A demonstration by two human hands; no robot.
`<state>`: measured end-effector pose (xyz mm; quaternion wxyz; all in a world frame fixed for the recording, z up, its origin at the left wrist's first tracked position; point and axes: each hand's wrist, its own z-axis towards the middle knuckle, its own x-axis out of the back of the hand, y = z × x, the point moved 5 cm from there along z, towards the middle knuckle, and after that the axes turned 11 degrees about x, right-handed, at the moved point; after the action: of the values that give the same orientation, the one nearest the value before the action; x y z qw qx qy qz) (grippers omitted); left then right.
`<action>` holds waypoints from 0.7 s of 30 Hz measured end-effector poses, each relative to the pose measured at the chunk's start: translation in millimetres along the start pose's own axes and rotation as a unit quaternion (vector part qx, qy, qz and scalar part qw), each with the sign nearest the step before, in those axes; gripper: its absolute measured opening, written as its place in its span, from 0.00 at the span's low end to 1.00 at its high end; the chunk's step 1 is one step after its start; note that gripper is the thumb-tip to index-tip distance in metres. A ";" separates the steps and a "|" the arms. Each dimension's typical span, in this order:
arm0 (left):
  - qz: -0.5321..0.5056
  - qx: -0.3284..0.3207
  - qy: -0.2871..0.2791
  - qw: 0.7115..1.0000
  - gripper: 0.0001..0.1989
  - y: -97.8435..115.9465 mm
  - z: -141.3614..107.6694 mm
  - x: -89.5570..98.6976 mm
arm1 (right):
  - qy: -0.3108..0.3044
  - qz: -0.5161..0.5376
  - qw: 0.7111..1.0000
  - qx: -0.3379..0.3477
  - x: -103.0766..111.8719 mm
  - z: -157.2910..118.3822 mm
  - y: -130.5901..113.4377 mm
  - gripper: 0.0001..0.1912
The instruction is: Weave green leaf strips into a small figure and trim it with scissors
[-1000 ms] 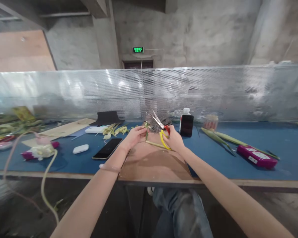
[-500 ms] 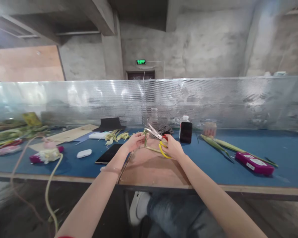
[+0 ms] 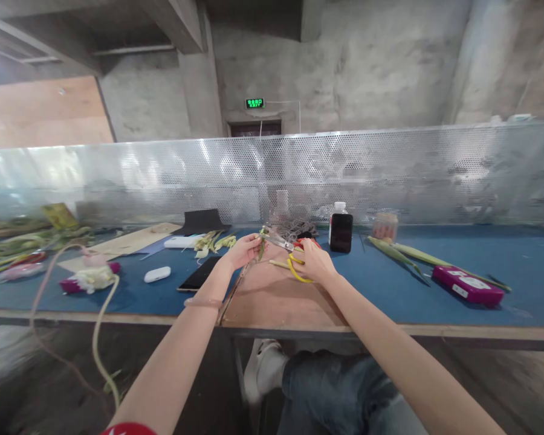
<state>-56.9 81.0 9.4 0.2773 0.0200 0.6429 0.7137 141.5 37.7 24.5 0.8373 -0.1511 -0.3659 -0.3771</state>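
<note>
My right hand grips a pair of scissors with yellow and red handles, the blades pointing left toward my other hand. My left hand pinches a small piece of green plant, perhaps a leaf or stem. The blades' tips reach this green piece; whether they cut into it is too small to tell. Below the scissors, a pale stalk extends left from under my right hand, above the brown board.
A dark tablet and a white case lie left of the board. Behind are plant scraps and tangled grey string. Rightward stand a phone against a bottle, a jar, long leaves and a magenta box.
The scissor blades, spread apart half a second ago, are now closer together at the green piece. Both hands keep nearly the same place, and the camera view has tilted slightly.
</note>
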 end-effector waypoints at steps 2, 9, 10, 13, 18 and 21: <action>0.002 -0.001 0.000 1.000 0.06 0.3 -0.4 0.1 | 0.003 0.006 1.000 0.001 -0.1 -0.2 -0.8 0.23; 0.022 -0.008 0.015 1.000 0.13 -0.6 0.7 -1.5 | 0.033 0.059 0.998 -0.010 -3.9 -1.1 2.6 0.21; 0.029 -0.005 0.017 0.999 0.13 -1.1 0.9 -2.1 | 0.043 0.071 0.996 -0.021 -4.7 -1.6 5.3 0.21; 0.051 0.012 0.022 0.998 0.15 -4.0 1.3 -4.2 | 0.083 0.117 0.988 -0.065 -6.9 -3.5 15.9 0.21; 0.090 0.042 0.019 0.995 0.18 -10.4 2.4 -7.7 | 0.164 0.216 0.956 -0.114 -6.8 -2.1 25.7 0.21; 0.117 0.062 0.003 0.991 0.17 -14.0 2.1 -13.5 | 0.178 0.284 0.937 -0.097 -8.0 3.2 18.9 0.19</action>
<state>-39.5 77.4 1.2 0.1881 0.1099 0.6804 0.6997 150.4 56.3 21.3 0.9425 -0.2592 -0.1140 -0.1775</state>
